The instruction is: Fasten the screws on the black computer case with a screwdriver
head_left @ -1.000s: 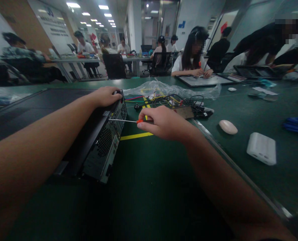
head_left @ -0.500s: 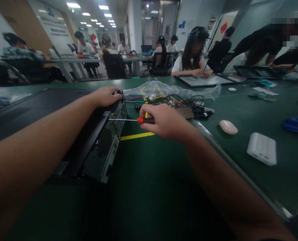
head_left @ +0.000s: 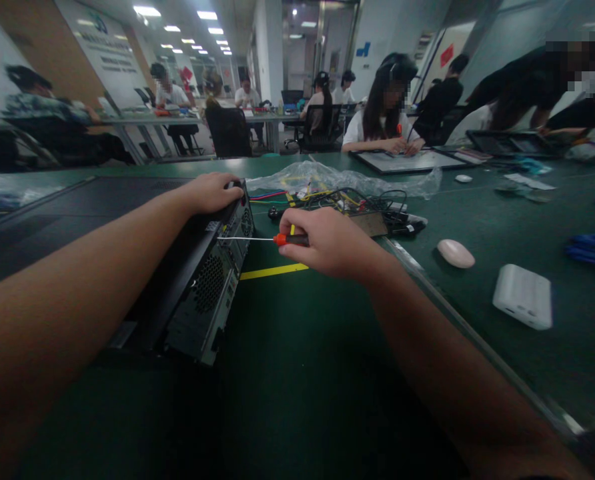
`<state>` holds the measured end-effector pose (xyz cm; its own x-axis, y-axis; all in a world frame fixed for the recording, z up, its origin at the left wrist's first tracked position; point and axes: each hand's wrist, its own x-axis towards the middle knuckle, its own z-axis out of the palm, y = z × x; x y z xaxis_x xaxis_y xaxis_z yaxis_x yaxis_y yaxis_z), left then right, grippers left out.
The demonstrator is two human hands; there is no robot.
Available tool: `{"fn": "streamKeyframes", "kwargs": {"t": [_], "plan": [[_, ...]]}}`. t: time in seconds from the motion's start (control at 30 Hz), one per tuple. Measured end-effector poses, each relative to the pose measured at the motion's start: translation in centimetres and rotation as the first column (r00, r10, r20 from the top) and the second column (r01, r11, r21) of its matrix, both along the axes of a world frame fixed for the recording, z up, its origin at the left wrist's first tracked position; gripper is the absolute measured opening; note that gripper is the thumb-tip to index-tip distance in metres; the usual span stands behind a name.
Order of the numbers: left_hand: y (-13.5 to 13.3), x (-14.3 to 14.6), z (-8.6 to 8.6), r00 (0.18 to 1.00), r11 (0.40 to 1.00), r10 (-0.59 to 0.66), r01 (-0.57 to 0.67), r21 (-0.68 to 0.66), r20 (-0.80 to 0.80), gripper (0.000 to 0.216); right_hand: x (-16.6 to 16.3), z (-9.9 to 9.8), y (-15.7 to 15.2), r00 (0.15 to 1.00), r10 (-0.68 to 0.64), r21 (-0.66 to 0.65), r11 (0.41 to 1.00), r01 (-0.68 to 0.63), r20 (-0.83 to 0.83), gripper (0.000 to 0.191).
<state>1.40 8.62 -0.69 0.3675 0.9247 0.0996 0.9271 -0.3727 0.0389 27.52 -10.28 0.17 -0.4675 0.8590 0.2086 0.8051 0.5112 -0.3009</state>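
A black computer case point(head_left: 197, 280) lies on its side on the green table point(head_left: 297, 373), its rear panel facing right. My left hand point(head_left: 211, 192) rests closed over the case's far top corner, holding it. My right hand point(head_left: 327, 241) is wrapped round the handle of a screwdriver point(head_left: 257, 239) with an orange collar. Its thin shaft points left, and the tip touches the rear panel of the case.
Behind my right hand lie a clear plastic bag point(head_left: 337, 177), coloured wires and a circuit board point(head_left: 367, 217). A pink oval object point(head_left: 456, 253) and a white box point(head_left: 522, 295) sit to the right. Yellow tape point(head_left: 272, 271) marks the table. Other people work at the far side and at other tables.
My right hand's grip has shifted slightly on the screwdriver handle, as if turning it. The tip stays at the rear panel, and my left hand has not moved.
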Motion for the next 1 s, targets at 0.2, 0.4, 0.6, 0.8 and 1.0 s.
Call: {"fn": "streamKeyframes", "kwargs": {"t": [0.2, 0.4, 0.6, 0.8, 1.0], "plan": [[-0.17, 0.07, 0.06, 1.0, 1.0, -0.003, 0.003, -0.007, 0.002, 0.075, 0.06, -0.04, 0.06, 1.0, -0.003, -0.001, 1.0, 0.003, 0.007, 0.024], [-0.23, 0.08, 0.09, 1.0, 1.0, -0.004, 0.004, 0.001, -0.015, 0.071, -0.16, 0.12, -0.04, 0.999, -0.018, -0.035, 0.999, 0.019, 0.037, 0.033], [-0.18, 0.06, 0.03, 1.0, 1.0, -0.007, 0.007, -0.002, 0.001, 0.074, -0.47, 0.18, -0.2, 1.0, -0.005, -0.067, 0.998, 0.006, 0.015, 0.038], [-0.08, 0.04, 0.05, 1.0, 1.0, -0.015, 0.015, -0.009, 0.009, 0.075, -0.11, -0.33, 0.08, 0.999, 0.019, -0.026, 0.999, -0.02, -0.032, 0.028], [0.19, -0.14, -0.17, 1.0, 1.0, -0.016, 0.016, -0.001, 0.015, 0.073, -0.04, -0.42, 0.24, 1.0, 0.012, -0.014, 1.0, -0.013, -0.015, 0.023]]}}
